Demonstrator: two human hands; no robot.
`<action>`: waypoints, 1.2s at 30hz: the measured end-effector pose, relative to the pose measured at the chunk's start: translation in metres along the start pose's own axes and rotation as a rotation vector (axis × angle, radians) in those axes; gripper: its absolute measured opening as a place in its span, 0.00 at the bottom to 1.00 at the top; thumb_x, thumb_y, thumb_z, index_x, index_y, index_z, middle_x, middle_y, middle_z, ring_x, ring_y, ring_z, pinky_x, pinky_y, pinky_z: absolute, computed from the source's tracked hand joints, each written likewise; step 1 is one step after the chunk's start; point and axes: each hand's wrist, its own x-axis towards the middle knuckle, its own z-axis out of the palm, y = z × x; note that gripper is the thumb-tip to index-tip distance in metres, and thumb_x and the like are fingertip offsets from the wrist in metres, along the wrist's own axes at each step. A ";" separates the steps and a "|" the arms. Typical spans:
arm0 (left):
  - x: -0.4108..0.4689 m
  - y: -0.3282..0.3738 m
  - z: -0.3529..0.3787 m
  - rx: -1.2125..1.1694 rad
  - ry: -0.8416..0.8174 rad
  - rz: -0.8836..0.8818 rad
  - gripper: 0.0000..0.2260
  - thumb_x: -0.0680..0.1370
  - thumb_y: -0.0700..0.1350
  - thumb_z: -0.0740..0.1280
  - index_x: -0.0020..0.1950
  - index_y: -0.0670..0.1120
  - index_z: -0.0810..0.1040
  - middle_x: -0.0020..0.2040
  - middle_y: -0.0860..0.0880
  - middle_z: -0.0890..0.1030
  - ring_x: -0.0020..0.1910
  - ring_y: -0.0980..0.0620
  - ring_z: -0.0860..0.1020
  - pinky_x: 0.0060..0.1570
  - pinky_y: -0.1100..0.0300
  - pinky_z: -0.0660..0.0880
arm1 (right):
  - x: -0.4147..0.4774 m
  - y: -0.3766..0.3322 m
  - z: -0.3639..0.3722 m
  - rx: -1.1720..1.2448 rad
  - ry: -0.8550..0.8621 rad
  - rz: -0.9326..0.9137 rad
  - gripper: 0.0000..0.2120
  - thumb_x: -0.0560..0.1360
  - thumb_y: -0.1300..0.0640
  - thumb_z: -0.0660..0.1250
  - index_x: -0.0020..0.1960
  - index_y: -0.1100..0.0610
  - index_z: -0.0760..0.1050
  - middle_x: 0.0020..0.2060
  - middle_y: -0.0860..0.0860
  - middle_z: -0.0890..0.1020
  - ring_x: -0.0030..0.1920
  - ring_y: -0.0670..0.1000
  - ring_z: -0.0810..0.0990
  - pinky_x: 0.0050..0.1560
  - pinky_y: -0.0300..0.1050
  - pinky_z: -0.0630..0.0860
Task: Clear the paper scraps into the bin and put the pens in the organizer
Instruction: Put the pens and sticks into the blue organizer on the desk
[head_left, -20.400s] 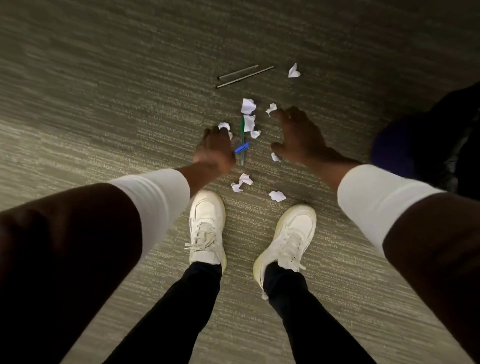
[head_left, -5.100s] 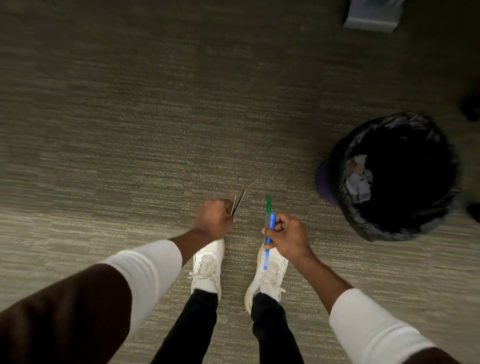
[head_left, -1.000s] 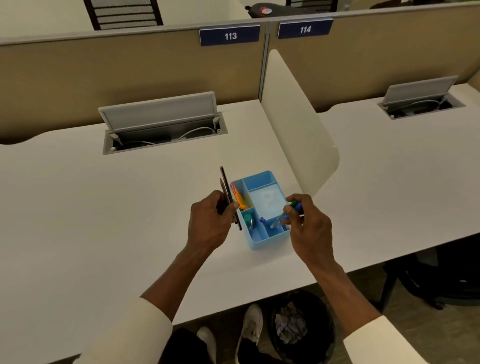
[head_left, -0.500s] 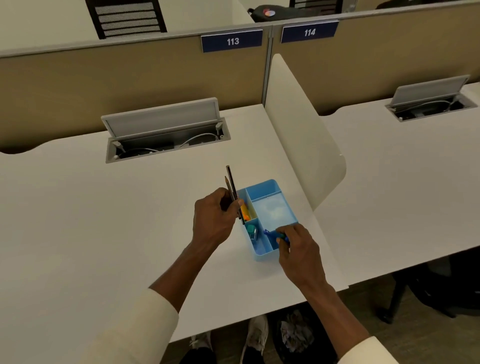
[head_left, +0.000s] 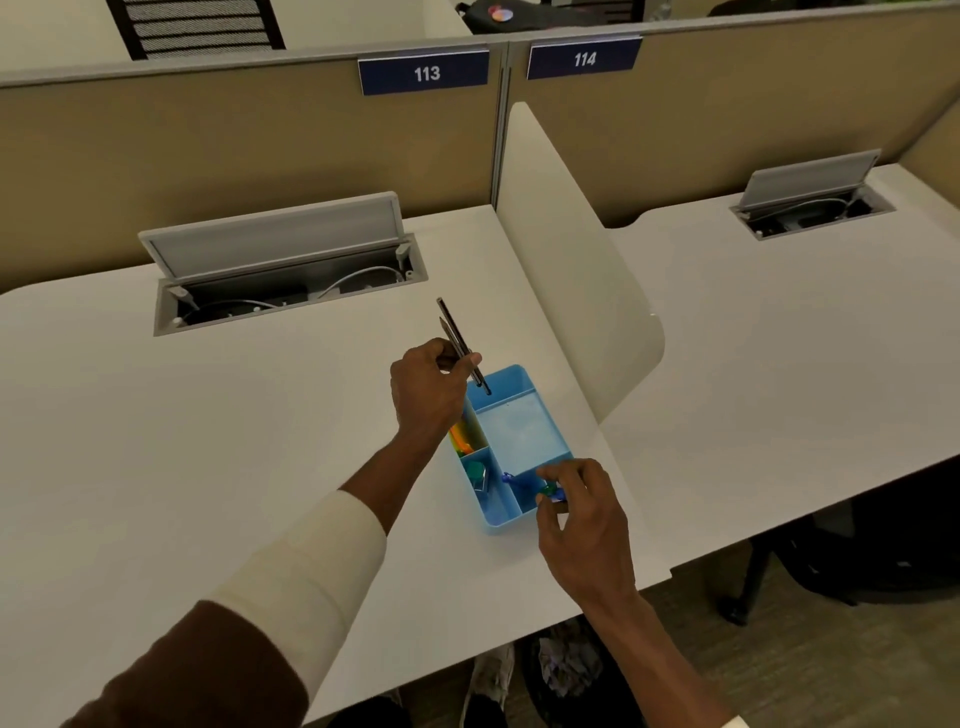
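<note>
A light blue organizer (head_left: 522, 431) with several compartments sits on the white desk (head_left: 208, 441) near the divider. My left hand (head_left: 428, 387) grips two dark pens (head_left: 460, 340), their lower tips over the organizer's far compartment. My right hand (head_left: 582, 512) is at the near right corner, fingers closed on a blue pen and a green pen (head_left: 524, 482) that lie into a near compartment. Orange items fill a narrow left slot. The bin (head_left: 566, 670) with paper scraps stands under the desk edge.
A curved white divider panel (head_left: 576, 270) rises right of the organizer. An open cable tray (head_left: 285, 275) is set in the desk behind. A beige partition with signs 113 and 114 closes the back. A second desk lies to the right.
My left hand has moved the dark pens forward, over the organizer's far compartment. My right hand has shifted slightly right, with the blue and green pens resting lower in the near compartment.
</note>
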 end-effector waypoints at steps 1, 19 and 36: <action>0.000 -0.002 0.005 0.003 -0.002 -0.001 0.16 0.77 0.58 0.75 0.53 0.46 0.87 0.49 0.51 0.89 0.44 0.55 0.84 0.53 0.57 0.82 | 0.000 0.000 -0.001 0.002 -0.010 0.004 0.21 0.78 0.57 0.76 0.69 0.58 0.77 0.67 0.56 0.79 0.65 0.53 0.82 0.61 0.49 0.85; 0.004 -0.042 0.032 0.251 0.061 -0.077 0.20 0.72 0.62 0.77 0.53 0.48 0.87 0.67 0.51 0.80 0.72 0.48 0.70 0.69 0.50 0.67 | 0.007 -0.002 0.003 -0.001 -0.040 0.008 0.20 0.77 0.52 0.77 0.66 0.56 0.79 0.67 0.54 0.80 0.65 0.53 0.83 0.58 0.47 0.87; -0.015 -0.052 -0.002 0.264 -0.028 -0.055 0.24 0.71 0.68 0.74 0.54 0.51 0.85 0.61 0.51 0.81 0.68 0.49 0.72 0.63 0.52 0.66 | 0.003 0.001 -0.003 0.019 -0.040 -0.031 0.20 0.78 0.55 0.76 0.67 0.57 0.79 0.67 0.53 0.80 0.64 0.52 0.83 0.54 0.48 0.88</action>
